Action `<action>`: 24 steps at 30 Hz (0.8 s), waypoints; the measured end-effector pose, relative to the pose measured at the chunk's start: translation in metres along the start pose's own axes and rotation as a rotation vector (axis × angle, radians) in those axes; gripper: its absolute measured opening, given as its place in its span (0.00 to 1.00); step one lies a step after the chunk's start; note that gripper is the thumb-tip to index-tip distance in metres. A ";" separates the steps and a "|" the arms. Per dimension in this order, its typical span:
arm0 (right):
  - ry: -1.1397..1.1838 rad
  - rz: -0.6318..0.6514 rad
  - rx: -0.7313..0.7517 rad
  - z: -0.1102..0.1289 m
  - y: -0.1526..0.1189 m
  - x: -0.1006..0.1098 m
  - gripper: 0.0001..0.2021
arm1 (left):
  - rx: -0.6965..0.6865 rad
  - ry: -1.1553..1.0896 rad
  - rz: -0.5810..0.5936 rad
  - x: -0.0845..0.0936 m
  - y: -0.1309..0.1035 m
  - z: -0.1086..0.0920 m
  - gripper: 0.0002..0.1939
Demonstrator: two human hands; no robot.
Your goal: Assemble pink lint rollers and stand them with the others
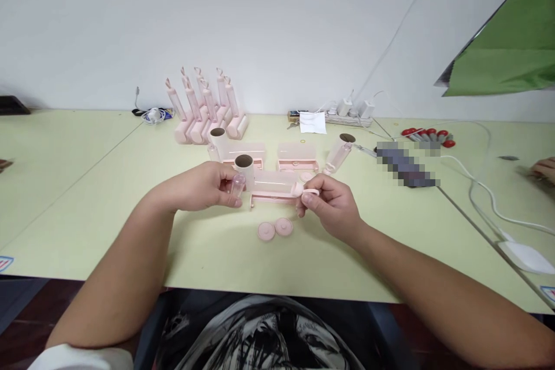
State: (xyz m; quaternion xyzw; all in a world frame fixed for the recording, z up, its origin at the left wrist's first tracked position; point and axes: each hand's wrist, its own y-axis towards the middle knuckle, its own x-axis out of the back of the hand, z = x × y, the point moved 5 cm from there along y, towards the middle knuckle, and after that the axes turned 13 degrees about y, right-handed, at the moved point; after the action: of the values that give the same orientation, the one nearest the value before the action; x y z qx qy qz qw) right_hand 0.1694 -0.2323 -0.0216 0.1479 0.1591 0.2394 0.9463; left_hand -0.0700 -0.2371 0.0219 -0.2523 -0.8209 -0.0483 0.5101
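Currently, left hand (202, 186) pinched on clear tube (238, 184), beside upright roll (245, 174); right hand (333, 205) clamped on pink cap (297, 189) with loop; clear cover (275, 181) and pink tray (273, 199) between hands on table (225, 266); two discs (266, 231) lie nearer person; pink rollers (199, 132) stand back left, near wall (260, 29); paper (313, 122) by power strip (349, 120).

Pixels swallowed the dark slab (405, 166)! Right of it, a co-worker's blurred hand (544, 169) ran off-frame; above right, so did the green sheet (511, 40); leftward, the left hand (203, 186) partly hid a clear tube (238, 184).
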 end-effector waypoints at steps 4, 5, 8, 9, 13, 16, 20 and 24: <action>-0.128 -0.053 0.033 0.002 0.001 0.001 0.11 | 0.131 0.085 0.042 -0.008 0.007 0.015 0.09; -0.156 -0.060 0.042 0.003 0.001 0.002 0.10 | 0.137 0.095 0.045 -0.011 0.010 0.016 0.09; -0.247 -0.065 0.043 0.002 0.001 0.003 0.08 | 0.124 0.099 0.053 -0.015 0.015 0.014 0.09; -0.279 -0.063 0.039 0.002 0.001 0.003 0.08 | 0.118 0.100 0.055 -0.016 0.016 0.014 0.09; -0.348 -0.076 0.032 0.000 0.002 0.006 0.07 | 0.113 0.154 0.065 -0.018 0.017 0.011 0.09; -0.350 -0.085 0.029 -0.001 0.002 0.006 0.07 | 0.155 0.222 0.079 -0.020 0.018 0.014 0.11; -0.357 -0.077 0.031 -0.002 0.003 0.006 0.08 | 0.217 0.255 0.146 -0.020 0.014 0.020 0.12; -0.362 -0.057 0.054 0.000 0.003 0.003 0.08 | 0.142 0.060 0.382 -0.023 -0.010 0.004 0.10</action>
State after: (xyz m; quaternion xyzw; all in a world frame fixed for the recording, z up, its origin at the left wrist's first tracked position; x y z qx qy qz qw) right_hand 0.1709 -0.2285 -0.0211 0.2094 -0.0034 0.1774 0.9616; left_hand -0.0697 -0.2525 0.0021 -0.3650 -0.7440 0.0999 0.5507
